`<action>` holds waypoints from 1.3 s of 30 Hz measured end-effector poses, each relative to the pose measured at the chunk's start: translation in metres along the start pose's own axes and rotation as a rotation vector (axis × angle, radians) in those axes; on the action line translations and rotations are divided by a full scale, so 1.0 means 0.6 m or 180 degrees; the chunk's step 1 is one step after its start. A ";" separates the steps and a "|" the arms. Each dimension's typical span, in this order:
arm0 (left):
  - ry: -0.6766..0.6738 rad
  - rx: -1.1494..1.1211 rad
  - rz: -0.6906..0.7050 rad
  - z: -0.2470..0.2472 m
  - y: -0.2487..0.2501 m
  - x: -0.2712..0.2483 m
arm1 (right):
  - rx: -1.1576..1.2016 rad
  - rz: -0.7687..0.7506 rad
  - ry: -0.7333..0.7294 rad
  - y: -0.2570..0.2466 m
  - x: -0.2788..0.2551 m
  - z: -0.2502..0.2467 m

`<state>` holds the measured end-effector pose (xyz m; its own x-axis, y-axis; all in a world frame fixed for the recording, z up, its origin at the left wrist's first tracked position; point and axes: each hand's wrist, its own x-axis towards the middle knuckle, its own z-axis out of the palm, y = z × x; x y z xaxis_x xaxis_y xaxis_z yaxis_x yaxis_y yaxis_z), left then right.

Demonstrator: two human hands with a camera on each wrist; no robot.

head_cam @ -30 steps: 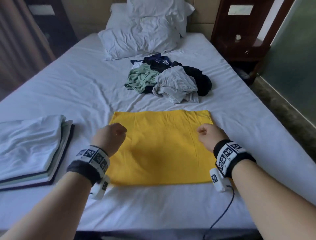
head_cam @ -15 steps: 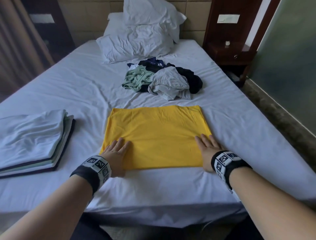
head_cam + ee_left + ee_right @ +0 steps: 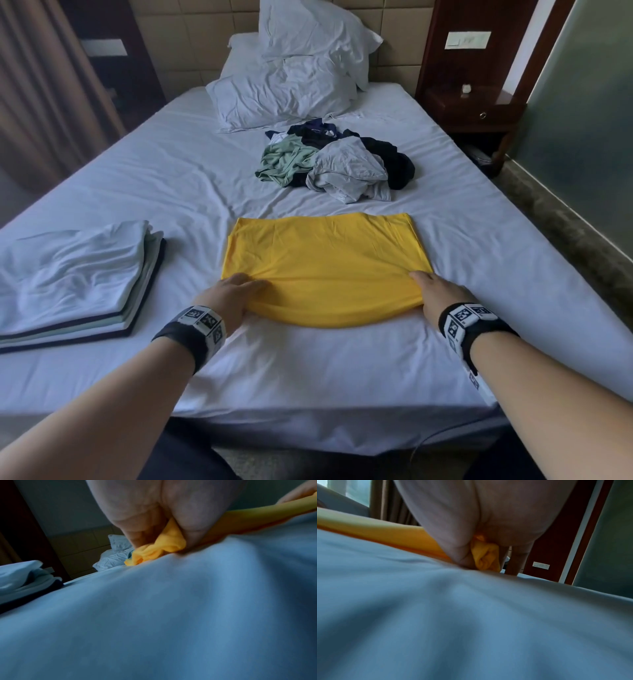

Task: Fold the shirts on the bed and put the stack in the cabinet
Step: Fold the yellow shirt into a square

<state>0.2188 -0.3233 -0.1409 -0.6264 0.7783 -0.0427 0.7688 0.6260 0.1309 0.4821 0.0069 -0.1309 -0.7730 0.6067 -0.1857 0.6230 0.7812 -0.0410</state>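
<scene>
A yellow shirt (image 3: 322, 260), partly folded into a rectangle, lies on the white bed sheet (image 3: 325, 370) in front of me. My left hand (image 3: 236, 294) grips its near left corner, with bunched yellow cloth (image 3: 159, 549) between thumb and fingers. At the near right corner my right hand (image 3: 435, 291) grips the cloth (image 3: 486, 558) the same way. The near edge bulges up between the hands. A stack of folded shirts (image 3: 75, 281) sits at the left. Unfolded shirts (image 3: 335, 161) lie in a heap beyond the yellow one.
Crumpled white pillows (image 3: 291, 78) lean on the headboard. A dark wooden nightstand (image 3: 476, 106) stands at the back right, and a brown curtain (image 3: 41, 89) hangs at the left. The bed's near edge (image 3: 325, 431) runs just below my forearms.
Both hands moved from the shirt's middle to its near edge, lay flat there, and now grip the near corners. The near edge has bunched and lifted.
</scene>
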 end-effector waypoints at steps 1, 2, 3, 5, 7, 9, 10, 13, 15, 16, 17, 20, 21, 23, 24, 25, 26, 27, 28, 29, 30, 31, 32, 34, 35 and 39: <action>0.0149 0.0028 -0.0080 -0.006 -0.003 -0.003 | 0.0123 0.0058 0.0065 0.003 0.001 -0.001; 0.0263 0.0052 -0.0168 -0.012 -0.005 -0.006 | 0.0276 0.0162 0.0136 0.006 0.001 -0.007; 0.0347 0.0055 -0.0272 -0.022 -0.006 -0.006 | 0.0436 0.0295 0.0236 0.011 0.002 -0.015; 0.0500 -0.0093 -0.0465 -0.048 -0.009 -0.005 | 0.0844 0.0535 0.0540 0.021 0.003 -0.039; 0.0674 -0.0468 -0.0662 -0.085 -0.016 -0.002 | 0.1299 0.0666 0.0966 0.025 -0.001 -0.074; 0.0945 -0.0837 -0.0850 -0.134 -0.015 0.000 | 0.1832 0.0781 0.1428 0.020 -0.008 -0.115; 0.1182 -0.1070 -0.0917 -0.162 -0.013 0.002 | 0.2142 0.0833 0.1661 0.015 -0.014 -0.139; 0.1963 -0.1779 -0.1001 -0.249 0.001 0.002 | 0.2943 0.0974 0.2267 0.002 -0.028 -0.216; 0.2337 -0.2243 -0.0936 -0.307 0.012 -0.004 | 0.3204 0.0983 0.2631 0.000 -0.033 -0.268; 0.2525 -0.2541 -0.0879 -0.334 0.018 -0.008 | 0.3257 0.0935 0.2833 0.001 -0.035 -0.293; 0.2705 -0.2784 -0.0838 -0.360 0.024 -0.013 | 0.3283 0.0873 0.3030 0.005 -0.033 -0.315; 0.3013 -0.3116 -0.0619 -0.412 0.039 -0.020 | 0.3221 0.0791 0.3353 0.011 -0.035 -0.368; 0.2955 -0.3297 -0.0578 -0.418 0.041 -0.020 | 0.3133 0.0832 0.3356 0.015 -0.033 -0.375; 0.2534 -0.3843 -0.0562 -0.409 0.036 -0.014 | 0.2928 0.0955 0.3245 0.022 -0.027 -0.370; 0.2187 -0.4108 -0.0582 -0.394 0.029 -0.009 | 0.2838 0.1001 0.3154 0.025 -0.021 -0.358; 0.1856 -0.4261 -0.0684 -0.371 0.019 -0.001 | 0.2788 0.1032 0.3036 0.030 -0.012 -0.339; 0.1554 -0.4339 -0.0839 -0.346 0.014 0.004 | 0.2745 0.1068 0.2867 0.035 -0.002 -0.316; 0.1310 -0.4334 -0.1009 -0.317 0.010 0.011 | 0.2668 0.1151 0.2662 0.041 0.009 -0.288; 0.1113 -0.4336 -0.1193 -0.288 0.007 0.018 | 0.2563 0.1259 0.2444 0.045 0.018 -0.259; 0.0957 -0.4324 -0.1380 -0.258 0.005 0.028 | 0.2477 0.1357 0.2251 0.050 0.028 -0.229; 0.0805 -0.4307 -0.1562 -0.228 0.003 0.039 | 0.2407 0.1437 0.2086 0.053 0.035 -0.199; 0.0660 -0.4272 -0.1722 -0.197 -0.001 0.052 | 0.2366 0.1517 0.1930 0.057 0.045 -0.171; 0.0536 -0.4249 -0.1857 -0.171 -0.004 0.063 | 0.2329 0.1579 0.1803 0.060 0.054 -0.147; 0.0378 -0.4246 -0.2061 -0.124 -0.011 0.089 | 0.2226 0.1645 0.1623 0.064 0.075 -0.110; 0.0357 -0.4264 -0.2131 -0.105 -0.014 0.103 | 0.2184 0.1657 0.1557 0.066 0.086 -0.099; 0.0372 -0.4142 -0.2313 -0.069 -0.028 0.156 | 0.1989 0.1741 0.1350 0.073 0.138 -0.078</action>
<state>0.1421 -0.2627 -0.1061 -0.8668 0.2766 -0.4150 -0.3178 0.3349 0.8870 0.4400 0.0983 -0.1021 -0.2555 0.9662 0.0340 0.7698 0.2246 -0.5974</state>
